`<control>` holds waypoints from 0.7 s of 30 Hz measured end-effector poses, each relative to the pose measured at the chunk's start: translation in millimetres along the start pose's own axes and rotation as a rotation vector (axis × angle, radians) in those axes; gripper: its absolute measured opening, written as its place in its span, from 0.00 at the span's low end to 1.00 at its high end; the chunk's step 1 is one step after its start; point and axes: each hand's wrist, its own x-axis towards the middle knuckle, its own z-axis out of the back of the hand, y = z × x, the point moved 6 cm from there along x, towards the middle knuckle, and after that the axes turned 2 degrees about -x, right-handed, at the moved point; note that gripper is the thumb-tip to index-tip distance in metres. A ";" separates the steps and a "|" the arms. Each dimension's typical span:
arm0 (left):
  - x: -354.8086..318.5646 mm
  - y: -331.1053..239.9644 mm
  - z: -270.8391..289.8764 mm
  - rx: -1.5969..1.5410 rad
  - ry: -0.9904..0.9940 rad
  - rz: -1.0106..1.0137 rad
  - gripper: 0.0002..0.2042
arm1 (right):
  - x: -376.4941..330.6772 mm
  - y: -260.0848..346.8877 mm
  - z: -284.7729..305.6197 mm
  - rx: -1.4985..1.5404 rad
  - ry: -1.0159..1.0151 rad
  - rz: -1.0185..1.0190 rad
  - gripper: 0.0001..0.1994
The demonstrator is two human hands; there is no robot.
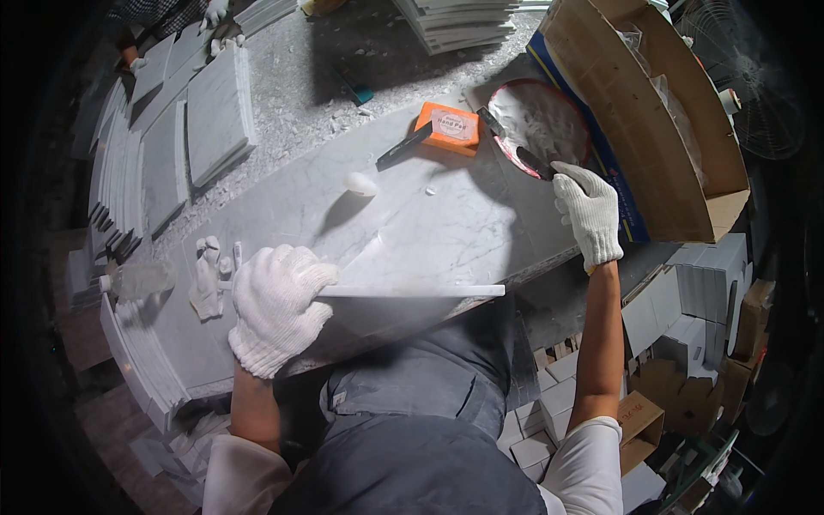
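Observation:
My left hand [283, 305], in a white knit glove, is closed on the left end of a thin white tile [421, 292], which shows edge-on at the near side of the marble-patterned slab [463, 215]. My gloved right hand [590, 209] grips a dark scraper [534, 161], its blade at the near rim of a round, red-rimmed tub of white paste [536, 120]. A second dark tool [491, 120] rests on the tub's left rim. Left of it sits an orange box [450, 129], with a black flat bar [403, 147] against it. A small white rounded piece [360, 184] stands mid-slab.
An open cardboard box [652, 112] stands right of the tub. Spare gloves [207, 279] and a clear bottle [142, 279] lie at the left. Stacked marble tiles [219, 116] stand far left, near another person's gloved hand [215, 12]. White boxes [708, 266] are piled at right.

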 end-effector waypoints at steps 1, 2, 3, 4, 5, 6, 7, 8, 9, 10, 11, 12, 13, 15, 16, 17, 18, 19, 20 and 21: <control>-0.4 -0.3 0.1 -0.007 -0.005 -0.005 0.15 | 0.7 0.2 1.0 0.025 -0.007 0.003 0.12; -0.4 -0.6 0.1 -0.013 -0.010 -0.009 0.15 | 1.1 0.2 1.9 0.050 -0.014 0.006 0.12; -0.8 -0.8 0.1 -0.019 -0.016 -0.013 0.15 | 1.1 0.2 2.9 0.063 -0.017 0.006 0.12; -1.2 -1.1 0.5 -0.021 -0.022 -0.017 0.15 | 0.3 0.5 4.0 0.077 -0.019 0.006 0.13; -1.5 -1.1 0.6 -0.023 -0.030 -0.019 0.15 | -1.7 -0.3 5.3 0.078 -0.025 -0.022 0.13; -2.2 -0.7 0.8 -0.024 -0.037 -0.015 0.15 | -4.8 1.3 5.7 0.154 -0.012 -0.024 0.13; -2.8 -1.1 0.9 -0.025 -0.049 -0.026 0.15 | -9.2 4.5 5.9 0.244 0.020 -0.025 0.14; -2.6 -1.0 0.6 -0.023 -0.061 -0.035 0.15 | -15.1 11.5 6.4 0.250 0.061 0.015 0.16; -2.9 -0.8 1.1 -0.019 -0.071 -0.044 0.15 | -22.3 16.1 7.3 0.246 0.077 0.001 0.18; -3.9 -0.4 1.0 0.002 -0.061 -0.039 0.15 | -33.6 22.9 7.5 0.281 0.117 0.011 0.20; -4.8 0.1 1.0 0.017 -0.054 -0.033 0.15 | -45.8 28.7 6.7 0.253 0.141 0.005 0.21; -5.2 0.4 0.8 0.029 -0.048 -0.029 0.15 | -58.4 35.7 5.3 0.230 0.170 0.009 0.21; -5.4 0.5 0.4 0.040 -0.043 -0.026 0.15 | -70.8 40.9 4.6 0.189 0.184 -0.017 0.22; -5.5 0.9 0.3 0.035 -0.036 -0.018 0.14 | -95.3 55.0 -1.1 0.227 0.259 -0.005 0.22; -5.3 1.3 0.2 0.033 -0.028 -0.014 0.14 | -106.4 59.7 -2.3 0.212 0.285 -0.030 0.20; -5.3 1.3 -0.1 0.031 -0.019 -0.013 0.14 | -115.9 63.9 -4.5 0.208 0.313 -0.052 0.19; -5.9 0.2 0.7 0.025 -0.030 -0.022 0.13 | -123.3 69.5 -7.8 0.187 0.342 -0.027 0.17; -6.1 -0.2 0.2 0.027 -0.024 -0.023 0.13 | -129.4 73.1 -10.7 0.174 0.356 -0.026 0.17; -6.4 -0.2 -0.1 0.029 -0.020 -0.024 0.12 | -134.9 76.0 -13.8 0.162 0.370 -0.024 0.17; -7.2 0.0 -0.3 0.023 -0.015 -0.023 0.12 | -139.5 78.3 -17.7 0.150 0.385 -0.022 0.16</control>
